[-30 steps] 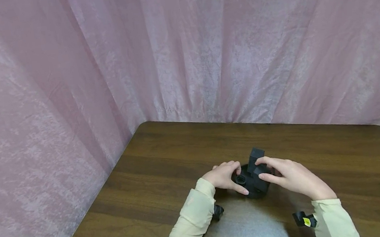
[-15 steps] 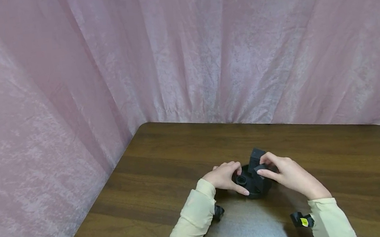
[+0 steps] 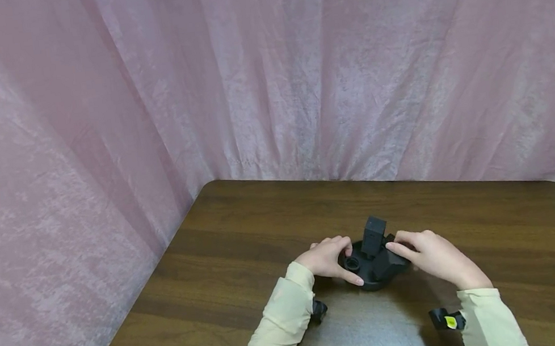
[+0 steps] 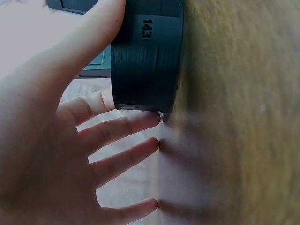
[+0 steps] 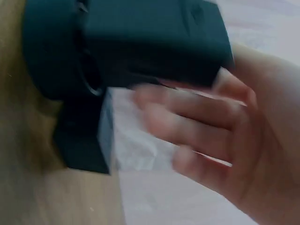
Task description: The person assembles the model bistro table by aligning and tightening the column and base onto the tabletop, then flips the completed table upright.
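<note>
A black round base stands on the table, with a ring-shaped socket at its left and an upright rectangular block on top. My left hand grips the base's left rim between thumb and index finger. In the left wrist view, the number 143 shows on the base's side wall, and the other fingers point down at the tabletop. At the right, my right hand pinches a black angular block that stands over the base. Its index finger is mostly hidden behind that block.
In the right wrist view, a short black block sits low beside the base. The brown wooden table ends at a pink curtain. Small black wrist cameras hang below the sleeves.
My right hand first shifts slightly, then moves right. The angular block it pinches has shifted right, away from the upright block. My left hand keeps its hold on the base.
</note>
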`<control>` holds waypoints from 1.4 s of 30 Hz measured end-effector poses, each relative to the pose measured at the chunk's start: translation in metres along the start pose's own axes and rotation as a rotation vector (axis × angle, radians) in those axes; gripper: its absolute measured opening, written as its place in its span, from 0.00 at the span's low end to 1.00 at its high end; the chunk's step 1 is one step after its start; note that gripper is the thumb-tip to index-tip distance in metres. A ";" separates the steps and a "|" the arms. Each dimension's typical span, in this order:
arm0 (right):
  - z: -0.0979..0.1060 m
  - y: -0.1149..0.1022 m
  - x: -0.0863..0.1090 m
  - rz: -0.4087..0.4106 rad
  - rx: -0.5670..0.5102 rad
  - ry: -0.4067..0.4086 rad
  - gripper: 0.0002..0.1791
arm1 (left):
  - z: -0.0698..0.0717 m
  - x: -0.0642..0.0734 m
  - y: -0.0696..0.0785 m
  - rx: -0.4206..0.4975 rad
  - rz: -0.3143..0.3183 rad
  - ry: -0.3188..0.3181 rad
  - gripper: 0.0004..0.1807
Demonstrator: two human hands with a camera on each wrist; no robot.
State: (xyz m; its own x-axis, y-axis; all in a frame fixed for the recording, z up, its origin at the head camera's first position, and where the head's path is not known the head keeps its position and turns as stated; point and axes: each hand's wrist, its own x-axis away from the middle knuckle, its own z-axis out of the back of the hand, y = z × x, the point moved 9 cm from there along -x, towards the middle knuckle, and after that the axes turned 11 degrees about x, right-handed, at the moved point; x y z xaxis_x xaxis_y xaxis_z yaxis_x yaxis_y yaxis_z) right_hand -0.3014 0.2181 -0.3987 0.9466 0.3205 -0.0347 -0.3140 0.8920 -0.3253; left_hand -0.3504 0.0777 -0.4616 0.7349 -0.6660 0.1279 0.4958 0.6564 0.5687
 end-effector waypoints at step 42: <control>0.001 -0.031 0.007 0.247 0.092 0.079 0.19 | -0.001 0.000 0.001 0.006 0.025 0.005 0.31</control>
State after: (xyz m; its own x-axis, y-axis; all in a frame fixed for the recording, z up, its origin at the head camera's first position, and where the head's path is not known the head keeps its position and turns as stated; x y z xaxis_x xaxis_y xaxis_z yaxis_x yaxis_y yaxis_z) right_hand -0.2850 0.1930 -0.3884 0.8420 0.5093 -0.1776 -0.5381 0.8161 -0.2109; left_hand -0.3494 0.0787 -0.4616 0.7492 -0.6477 0.1386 0.4743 0.6706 0.5704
